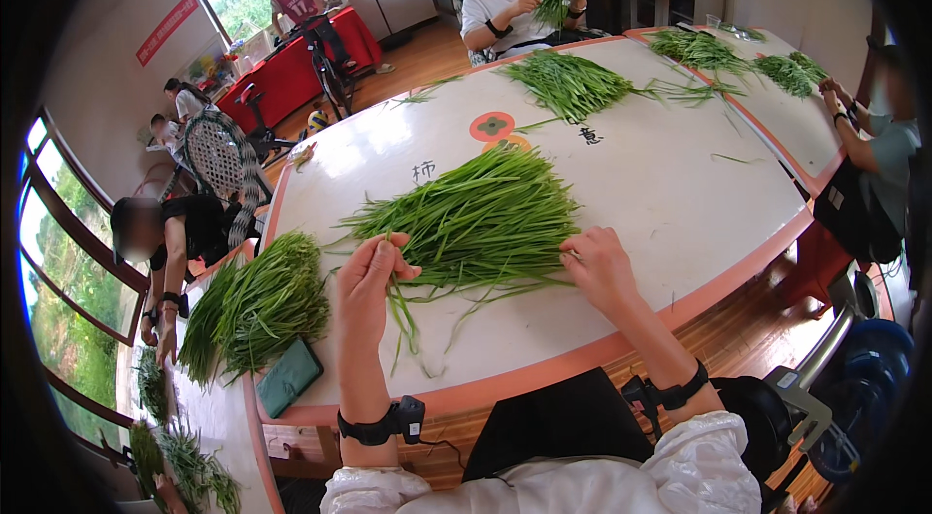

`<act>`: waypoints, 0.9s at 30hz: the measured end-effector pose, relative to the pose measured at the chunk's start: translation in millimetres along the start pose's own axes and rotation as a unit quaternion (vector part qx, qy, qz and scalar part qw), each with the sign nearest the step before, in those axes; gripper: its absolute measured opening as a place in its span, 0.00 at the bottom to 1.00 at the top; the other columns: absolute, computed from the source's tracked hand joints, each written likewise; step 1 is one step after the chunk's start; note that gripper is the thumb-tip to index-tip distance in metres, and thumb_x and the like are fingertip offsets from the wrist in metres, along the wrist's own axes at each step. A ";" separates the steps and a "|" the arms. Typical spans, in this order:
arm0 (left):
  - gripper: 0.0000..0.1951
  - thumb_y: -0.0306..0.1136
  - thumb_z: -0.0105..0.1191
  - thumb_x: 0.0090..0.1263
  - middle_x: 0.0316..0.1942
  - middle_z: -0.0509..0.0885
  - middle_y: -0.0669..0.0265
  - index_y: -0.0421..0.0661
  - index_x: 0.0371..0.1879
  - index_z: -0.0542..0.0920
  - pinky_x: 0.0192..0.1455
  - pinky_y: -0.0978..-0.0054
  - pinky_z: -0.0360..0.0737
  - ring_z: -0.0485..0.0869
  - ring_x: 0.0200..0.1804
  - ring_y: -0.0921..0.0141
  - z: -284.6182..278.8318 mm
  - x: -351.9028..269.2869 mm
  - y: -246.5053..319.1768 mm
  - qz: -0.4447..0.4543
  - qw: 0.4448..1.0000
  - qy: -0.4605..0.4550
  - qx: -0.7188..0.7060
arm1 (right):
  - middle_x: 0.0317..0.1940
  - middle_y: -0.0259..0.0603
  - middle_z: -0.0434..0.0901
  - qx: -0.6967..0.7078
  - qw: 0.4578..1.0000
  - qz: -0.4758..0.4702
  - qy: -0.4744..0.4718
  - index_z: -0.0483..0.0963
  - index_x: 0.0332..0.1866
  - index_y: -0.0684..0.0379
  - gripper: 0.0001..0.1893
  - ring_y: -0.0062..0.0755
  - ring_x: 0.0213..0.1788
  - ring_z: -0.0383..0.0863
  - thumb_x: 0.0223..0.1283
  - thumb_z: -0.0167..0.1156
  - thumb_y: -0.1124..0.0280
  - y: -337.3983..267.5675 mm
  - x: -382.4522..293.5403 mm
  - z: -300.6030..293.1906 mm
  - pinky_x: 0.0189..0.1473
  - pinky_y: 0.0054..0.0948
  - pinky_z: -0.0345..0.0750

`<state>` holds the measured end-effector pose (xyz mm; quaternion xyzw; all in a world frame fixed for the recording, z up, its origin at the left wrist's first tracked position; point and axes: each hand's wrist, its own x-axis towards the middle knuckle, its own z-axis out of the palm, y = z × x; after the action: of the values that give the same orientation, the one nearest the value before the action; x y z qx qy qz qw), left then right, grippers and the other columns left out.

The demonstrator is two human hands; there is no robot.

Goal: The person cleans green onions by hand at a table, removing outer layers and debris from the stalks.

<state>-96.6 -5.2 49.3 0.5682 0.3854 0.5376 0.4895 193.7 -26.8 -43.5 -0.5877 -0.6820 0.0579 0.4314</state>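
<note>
A large heap of long green garlic chives [473, 215] lies across the white table [655, 281] in front of me. At its near left edge, my left hand [375, 263] pinches a few chive stalks [404, 317] between thumb and fingers; their ends hang down over the table. My right hand [593, 263] is at the heap's right end, fingers curled close to the stalk ends; whether it grips a stalk I cannot tell. Another pile of chives [273, 303] rests left of my left hand. Loose blades trail along the heap's near side.
A dark green phone or case [289, 377] lies at the table's near left corner. Another chive pile [571, 84] is at the far side, near a seated person [510, 12] holding a bunch. More people work at left and right. A blue water bottle [863, 383] stands lower right.
</note>
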 end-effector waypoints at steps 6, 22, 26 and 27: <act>0.14 0.33 0.44 0.76 0.25 0.75 0.71 0.34 0.47 0.77 0.41 0.77 0.79 0.77 0.29 0.78 15.5 -0.7 1.0 0.011 0.999 -0.029 0.039 | 0.33 0.39 0.76 -0.020 1.000 -0.004 0.002 0.78 0.31 0.58 0.03 0.42 0.43 0.72 0.54 0.61 0.71 3.9 1.2 6.3 0.44 0.36 0.73; 0.10 0.29 0.50 0.73 0.40 0.81 0.67 0.35 0.46 0.79 0.40 0.83 0.72 0.76 0.39 0.80 63.7 0.5 8.0 0.054 0.968 -0.196 0.144 | 0.29 0.36 0.77 0.114 0.980 -0.149 0.061 0.75 0.33 0.57 0.05 0.40 0.35 0.75 0.53 0.65 0.74 -89.8 13.8 -48.7 0.37 0.34 0.73; 0.12 0.32 0.50 0.73 0.33 0.82 0.69 0.35 0.47 0.79 0.39 0.84 0.73 0.76 0.35 0.80 68.2 5.4 11.5 -0.006 0.967 -0.211 0.146 | 0.29 0.36 0.77 0.125 0.975 -0.169 0.077 0.75 0.33 0.57 0.05 0.40 0.35 0.74 0.53 0.64 0.74 -98.0 22.7 -43.9 0.36 0.35 0.73; 0.13 0.32 0.50 0.74 0.32 0.81 0.69 0.35 0.47 0.79 0.39 0.83 0.74 0.76 0.34 0.80 68.2 6.4 11.4 -0.006 0.968 -0.212 0.133 | 0.29 0.36 0.77 0.132 0.973 -0.170 0.085 0.75 0.33 0.57 0.05 0.40 0.34 0.74 0.53 0.64 0.74 -99.1 23.6 -43.3 0.36 0.35 0.73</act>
<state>-29.4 -11.3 65.8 0.7269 0.3442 0.3456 0.4834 149.1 -55.2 53.7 -0.4040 -0.7192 0.0230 0.5648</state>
